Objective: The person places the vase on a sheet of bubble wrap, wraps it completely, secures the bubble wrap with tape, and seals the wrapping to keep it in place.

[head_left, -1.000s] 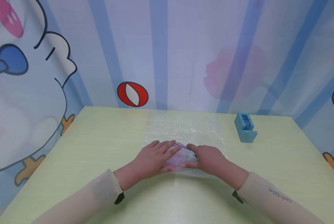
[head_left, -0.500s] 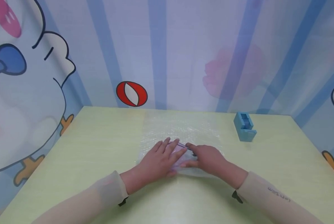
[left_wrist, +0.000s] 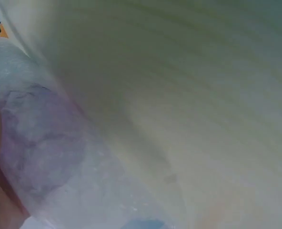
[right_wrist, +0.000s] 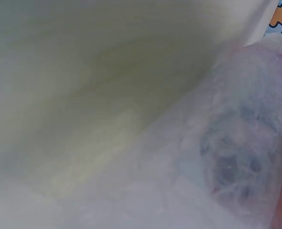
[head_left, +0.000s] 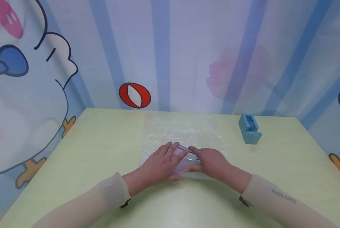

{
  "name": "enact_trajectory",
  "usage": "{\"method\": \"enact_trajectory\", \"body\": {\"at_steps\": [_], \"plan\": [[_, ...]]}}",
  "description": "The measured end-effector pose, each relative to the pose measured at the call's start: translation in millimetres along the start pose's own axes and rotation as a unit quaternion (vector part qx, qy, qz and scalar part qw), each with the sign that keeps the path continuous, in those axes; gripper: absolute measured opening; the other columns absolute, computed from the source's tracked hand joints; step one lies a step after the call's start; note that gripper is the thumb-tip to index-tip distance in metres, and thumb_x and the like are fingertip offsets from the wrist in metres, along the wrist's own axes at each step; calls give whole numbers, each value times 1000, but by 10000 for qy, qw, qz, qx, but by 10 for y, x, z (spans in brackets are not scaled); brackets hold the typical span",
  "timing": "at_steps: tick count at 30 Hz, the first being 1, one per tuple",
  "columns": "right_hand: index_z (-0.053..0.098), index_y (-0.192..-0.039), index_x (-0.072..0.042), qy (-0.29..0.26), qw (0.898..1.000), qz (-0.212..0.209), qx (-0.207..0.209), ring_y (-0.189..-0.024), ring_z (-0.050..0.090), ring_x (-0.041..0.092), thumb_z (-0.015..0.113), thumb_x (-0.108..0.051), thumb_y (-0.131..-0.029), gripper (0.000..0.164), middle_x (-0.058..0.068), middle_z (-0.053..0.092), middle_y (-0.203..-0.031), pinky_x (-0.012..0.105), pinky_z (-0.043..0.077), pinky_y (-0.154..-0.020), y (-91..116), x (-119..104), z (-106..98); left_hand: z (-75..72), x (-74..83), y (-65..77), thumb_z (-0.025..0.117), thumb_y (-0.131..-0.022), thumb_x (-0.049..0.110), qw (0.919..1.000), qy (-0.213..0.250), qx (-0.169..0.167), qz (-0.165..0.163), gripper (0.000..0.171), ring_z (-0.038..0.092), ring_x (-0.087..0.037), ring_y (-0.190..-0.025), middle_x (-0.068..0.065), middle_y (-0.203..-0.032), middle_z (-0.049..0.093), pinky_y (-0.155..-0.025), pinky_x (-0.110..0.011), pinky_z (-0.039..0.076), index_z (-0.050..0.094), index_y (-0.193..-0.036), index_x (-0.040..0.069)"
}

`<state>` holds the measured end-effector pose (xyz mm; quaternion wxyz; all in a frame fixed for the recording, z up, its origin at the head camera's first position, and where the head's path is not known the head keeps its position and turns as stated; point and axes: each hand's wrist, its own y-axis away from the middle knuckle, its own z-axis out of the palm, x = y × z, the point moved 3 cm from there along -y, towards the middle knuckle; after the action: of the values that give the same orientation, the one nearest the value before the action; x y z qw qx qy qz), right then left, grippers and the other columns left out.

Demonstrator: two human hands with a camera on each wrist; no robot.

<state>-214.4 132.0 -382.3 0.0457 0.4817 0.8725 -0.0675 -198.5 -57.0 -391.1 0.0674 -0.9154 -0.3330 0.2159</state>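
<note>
A purple and pale blue bundle (head_left: 184, 161) in bubble wrap lies at the near end of a flat bubble wrap sheet (head_left: 184, 126). What is inside is blurred by the wrap. My left hand (head_left: 158, 166) rests over its left part, fingers spread fairly straight on top, thumb on the near side. My right hand (head_left: 214, 163) holds its right end between thumb and forefinger. The left wrist view shows the purple wrapped part (left_wrist: 45, 138) beside the hand. Dark blotches show through the wrapped right end (right_wrist: 241, 162) in the right wrist view.
A blue tape dispenser (head_left: 249, 129) stands at the back right of the pale yellow table (head_left: 107, 136). Behind the table hangs a printed cloth (head_left: 184, 57) with blue stripes and cartoon figures.
My left hand has slid a little to the right over the bundle, its fingers shifting on top. The right hand keeps its place. The sheet has shifted slightly left.
</note>
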Motion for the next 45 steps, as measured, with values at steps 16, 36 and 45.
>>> {"method": "enact_trajectory", "body": {"at_steps": [16, 36, 45], "plan": [[60, -140, -4, -63, 9970, 230, -730, -83, 74, 25, 69, -60, -89, 77, 11, 78, -89, 43, 61, -79, 6, -52, -124, -48, -82, -23, 57, -101, 50, 9758, 2002, -820, -319, 68, 50, -35, -141, -20, -150, 49, -115, -46, 48, 37, -152, 10], [58, -141, 1, -791, 9903, 247, -1114, -116, 70, 38, 58, -48, -101, 64, 20, 73, -125, 54, 53, -104, -80, 45, -146, 8, -188, -158, 51, -105, 46, 9450, 2938, -1279, -660, 59, 52, -30, -139, -13, -149, 53, -116, -45, 47, 40, -153, 12], [55, -143, 4, -848, 9881, 42, -1281, -118, 69, 40, 53, -48, -104, 65, 23, 72, -126, 55, 52, -106, -93, 61, -171, 38, -207, -206, 47, -107, 43, 9373, 3155, -1324, -659, 55, 52, -30, -138, -12, -149, 53, -117, -47, 46, 42, -153, 13]]}}
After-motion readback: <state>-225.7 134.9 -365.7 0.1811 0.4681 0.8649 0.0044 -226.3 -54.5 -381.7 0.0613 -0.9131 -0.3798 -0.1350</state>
